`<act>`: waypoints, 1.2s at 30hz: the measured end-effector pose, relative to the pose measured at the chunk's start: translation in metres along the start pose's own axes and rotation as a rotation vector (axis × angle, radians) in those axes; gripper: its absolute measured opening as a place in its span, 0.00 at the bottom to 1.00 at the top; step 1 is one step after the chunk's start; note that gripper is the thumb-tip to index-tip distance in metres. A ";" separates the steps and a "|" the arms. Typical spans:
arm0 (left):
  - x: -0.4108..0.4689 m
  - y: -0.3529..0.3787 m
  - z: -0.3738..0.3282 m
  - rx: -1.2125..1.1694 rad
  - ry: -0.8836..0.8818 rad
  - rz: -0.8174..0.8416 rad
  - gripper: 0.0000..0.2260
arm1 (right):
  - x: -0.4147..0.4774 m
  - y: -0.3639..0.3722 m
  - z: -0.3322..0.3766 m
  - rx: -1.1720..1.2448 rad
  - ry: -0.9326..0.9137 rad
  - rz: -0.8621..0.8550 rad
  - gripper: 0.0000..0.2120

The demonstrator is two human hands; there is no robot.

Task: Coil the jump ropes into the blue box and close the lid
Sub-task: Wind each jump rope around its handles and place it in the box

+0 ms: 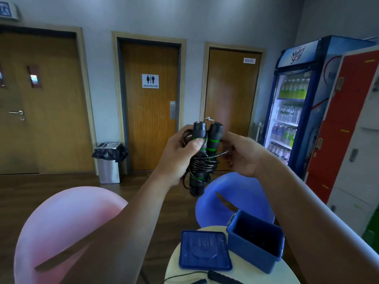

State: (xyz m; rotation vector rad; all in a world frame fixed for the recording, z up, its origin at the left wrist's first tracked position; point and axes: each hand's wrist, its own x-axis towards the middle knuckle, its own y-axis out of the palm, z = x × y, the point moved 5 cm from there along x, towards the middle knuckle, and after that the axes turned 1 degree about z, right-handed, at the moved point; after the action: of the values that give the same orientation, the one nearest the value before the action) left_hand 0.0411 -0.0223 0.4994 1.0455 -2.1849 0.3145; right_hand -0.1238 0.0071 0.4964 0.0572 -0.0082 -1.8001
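Room was dimly and evenly lit with a bluish cast; the brightest source was the lit interior of the drinks fridge (287,117) at right, its white shelves near overexposed. Wide-angle lens bowed the door frames (118,99) and leaned the red lockers (344,124) inward at the edges. Forearms fell in heavy shadow low in frame; the cord beside the right hand (243,154) showed slight motion blur.

A coiled jump rope (202,158) is gripped by the left hand (180,158), its cord pinched by the right hand (242,155), above an open blue box (256,240) and detached lid (205,251)
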 end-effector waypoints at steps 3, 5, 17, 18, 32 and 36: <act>0.006 -0.010 0.004 -0.015 -0.002 -0.222 0.06 | 0.001 0.002 -0.027 0.001 0.081 -0.052 0.12; 0.008 -0.014 0.006 -0.019 -0.014 -0.325 0.04 | 0.002 0.009 -0.039 0.006 0.100 -0.084 0.13; 0.024 -0.026 0.012 0.150 -0.174 -0.404 0.12 | 0.006 0.040 -0.026 -0.254 -0.449 -0.289 0.16; 0.025 -0.029 0.012 0.151 -0.164 -0.384 0.12 | 0.003 0.043 -0.027 -0.222 -0.459 -0.245 0.18; 0.016 -0.029 0.026 0.583 -0.259 -0.335 0.20 | 0.005 0.051 -0.054 0.226 -0.327 -0.192 0.14; 0.005 -0.020 0.041 0.163 -0.502 -0.257 0.20 | 0.002 0.048 -0.053 0.140 -0.362 -0.257 0.12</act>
State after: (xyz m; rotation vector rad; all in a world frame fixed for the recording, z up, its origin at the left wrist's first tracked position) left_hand 0.0345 -0.0574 0.4714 1.6193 -2.4452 0.1199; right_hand -0.0748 -0.0046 0.4447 -0.1758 -0.4011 -2.0424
